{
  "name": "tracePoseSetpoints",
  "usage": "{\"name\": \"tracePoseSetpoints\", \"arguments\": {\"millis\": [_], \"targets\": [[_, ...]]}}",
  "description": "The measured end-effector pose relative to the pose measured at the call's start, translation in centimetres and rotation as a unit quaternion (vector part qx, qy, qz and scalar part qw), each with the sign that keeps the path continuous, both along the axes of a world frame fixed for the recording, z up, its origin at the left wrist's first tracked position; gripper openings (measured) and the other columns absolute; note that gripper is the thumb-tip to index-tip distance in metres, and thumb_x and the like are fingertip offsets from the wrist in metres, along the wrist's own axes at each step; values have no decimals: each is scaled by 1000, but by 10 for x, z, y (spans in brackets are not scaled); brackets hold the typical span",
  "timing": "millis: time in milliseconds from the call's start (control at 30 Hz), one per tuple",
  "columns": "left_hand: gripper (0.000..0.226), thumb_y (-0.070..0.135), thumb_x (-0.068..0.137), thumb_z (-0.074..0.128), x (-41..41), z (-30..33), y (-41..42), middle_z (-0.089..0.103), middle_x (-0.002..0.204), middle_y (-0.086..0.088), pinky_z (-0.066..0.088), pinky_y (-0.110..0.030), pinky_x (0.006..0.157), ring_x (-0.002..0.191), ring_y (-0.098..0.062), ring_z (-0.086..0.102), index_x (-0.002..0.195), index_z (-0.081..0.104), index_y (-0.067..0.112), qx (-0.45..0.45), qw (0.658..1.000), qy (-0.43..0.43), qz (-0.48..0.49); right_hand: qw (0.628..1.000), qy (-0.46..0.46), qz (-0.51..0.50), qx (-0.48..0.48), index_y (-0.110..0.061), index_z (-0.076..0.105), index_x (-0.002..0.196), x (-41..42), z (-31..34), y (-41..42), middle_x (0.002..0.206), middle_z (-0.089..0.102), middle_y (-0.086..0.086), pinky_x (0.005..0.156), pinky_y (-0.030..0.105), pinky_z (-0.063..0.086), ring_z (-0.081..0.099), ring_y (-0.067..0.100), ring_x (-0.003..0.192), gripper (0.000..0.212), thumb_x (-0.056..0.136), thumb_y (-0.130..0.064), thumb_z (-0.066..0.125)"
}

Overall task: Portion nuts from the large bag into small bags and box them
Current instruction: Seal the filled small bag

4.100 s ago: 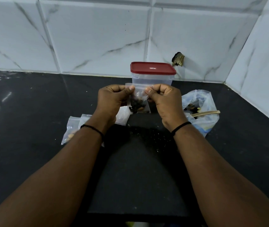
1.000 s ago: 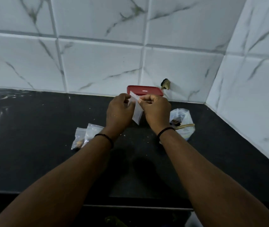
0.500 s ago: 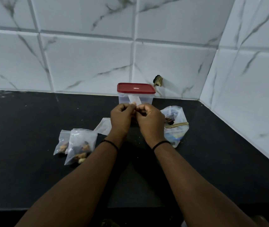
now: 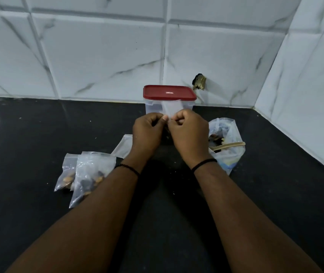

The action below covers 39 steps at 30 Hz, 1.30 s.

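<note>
A small bag is pinched at its top between the left hand and right hand, apparently being sealed, while two filled bags lie left of the grip, the large bag right, and the lidded box behind, unpacked.

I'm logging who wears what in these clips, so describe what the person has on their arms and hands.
Both forearms are bare, with no sleeves in view. The left hand and right hand wear no gloves, and no rings show. Each wrist carries a thin black band: the left wrist's thin black beaded band looks made of small beads, the right wrist's thin black cord band looks smooth.
</note>
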<state>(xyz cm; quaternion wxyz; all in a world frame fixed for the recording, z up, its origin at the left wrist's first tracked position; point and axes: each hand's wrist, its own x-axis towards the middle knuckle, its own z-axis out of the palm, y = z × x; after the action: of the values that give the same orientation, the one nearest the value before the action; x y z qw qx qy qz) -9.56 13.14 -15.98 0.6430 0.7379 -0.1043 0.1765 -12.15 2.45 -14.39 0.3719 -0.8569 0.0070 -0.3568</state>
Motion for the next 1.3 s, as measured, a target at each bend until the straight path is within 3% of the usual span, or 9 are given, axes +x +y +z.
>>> {"name": "tracePoseSetpoints", "arguments": {"millis": [100, 267, 467, 567, 700, 767, 900, 1000, 1300], "targets": [[19, 15, 93, 65, -2, 0, 1, 68, 68, 1, 59, -32, 63, 63, -15, 66, 75, 70, 13, 70, 994, -35, 70, 999, -2, -32, 7, -12, 58, 93, -3, 3, -1, 83, 62, -1, 61, 23, 41, 57, 15, 74, 7, 89, -18, 61], [35, 20, 85, 63, -18, 6, -6, 46, 63, 8, 26, -14, 52, 56, -6, 41, 59, 39, 25, 190, 962, -98, 168, 990, -6, -102, -93, -8, 47, 124, -8, 3, 3, 107, 63, 10, 66, 38, 49, 62, 30, 90, 32, 92, -12, 48], [21, 17, 89, 57, -10, 0, 10, 54, 68, -2, 44, -37, 56, 61, -18, 50, 69, 51, 13, 259, 951, -149, 73, 987, -59, 2, -148, -15, 67, 105, -8, 3, -9, 94, 70, 1, 70, 31, 54, 66, 17, 84, 18, 89, -23, 71], [22, 15, 88, 57, -14, 4, 11, 47, 67, 2, 36, -29, 54, 58, -13, 43, 68, 46, 16, 299, 937, -161, 77, 987, -46, -48, -146, -12, 62, 88, -8, 4, -13, 78, 66, 2, 59, 32, 45, 62, 20, 72, 6, 90, -17, 64], [19, 21, 86, 60, -21, 10, 10, 45, 71, 6, 35, -27, 52, 58, -9, 38, 72, 49, 16, 330, 914, -182, 150, 982, -43, -102, -153, -13, 58, 101, -14, 8, -13, 86, 64, 2, 62, 26, 31, 55, 18, 74, 14, 88, -13, 61], [12, 27, 85, 63, -22, 9, 11, 51, 86, 5, 39, -25, 61, 71, -10, 46, 86, 56, 17, 295, 922, -222, 119, 987, -46, -79, -133, -16, 58, 98, -15, 8, -15, 84, 64, -1, 61, 25, 31, 53, 15, 72, 11, 88, -12, 61], [83, 47, 72, 74, -15, 5, 21, 44, 146, 3, 32, -28, 106, 133, -15, 42, 145, 42, 22, 314, 919, -237, 16, 998, -44, -17, -49, -17, 61, 87, -12, 7, -24, 74, 66, -5, 63, 34, 53, 63, 14, 69, 10, 84, -16, 69], [106, 51, 69, 81, -11, 1, 16, 31, 161, 4, 22, -34, 118, 148, -15, 27, 156, 28, 23, 357, 905, -229, 0, 999, -28, 26, -25, -19, 61, 78, -17, 9, -21, 68, 65, -8, 59, 28, 53, 62, 9, 63, 17, 82, -21, 77], [42, 24, 78, 79, -12, 0, 13, 65, 112, 3, 52, -38, 87, 101, -14, 61, 117, 65, 16, 258, 933, -250, -2, 996, -54, 65, -29, -28, 50, 83, -20, 12, -28, 63, 51, -14, 56, 29, 51, 53, 2, 59, 29, 82, -25, 78]]}}
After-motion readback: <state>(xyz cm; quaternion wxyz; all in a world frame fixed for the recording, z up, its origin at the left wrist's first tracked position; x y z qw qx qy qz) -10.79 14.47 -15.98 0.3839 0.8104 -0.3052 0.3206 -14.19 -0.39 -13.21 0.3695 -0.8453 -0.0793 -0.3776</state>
